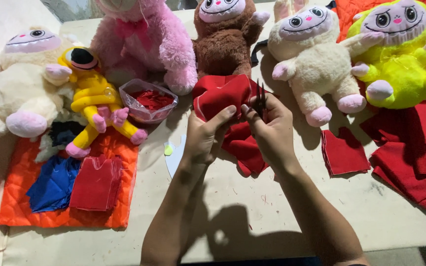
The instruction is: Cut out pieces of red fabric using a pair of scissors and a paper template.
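Observation:
My left hand (203, 138) pinches the edge of a piece of red fabric (220, 96) that is bunched up at the middle of the table. My right hand (272, 130) holds small dark scissors (261, 98), blades pointing up, at the same piece of cloth. More of the red fabric (245, 148) hangs down between and below both hands.
Plush toys line the back: cream (20, 88), yellow (92, 98), pink (144, 39), brown (225, 39), cream (311, 59), lime (400, 54). A clear plastic tub (149, 101) holds red scraps. Red cut pieces (343, 152), a red pile (415, 152), and an orange quilted mat (20, 197) with blue and red stacks lie around.

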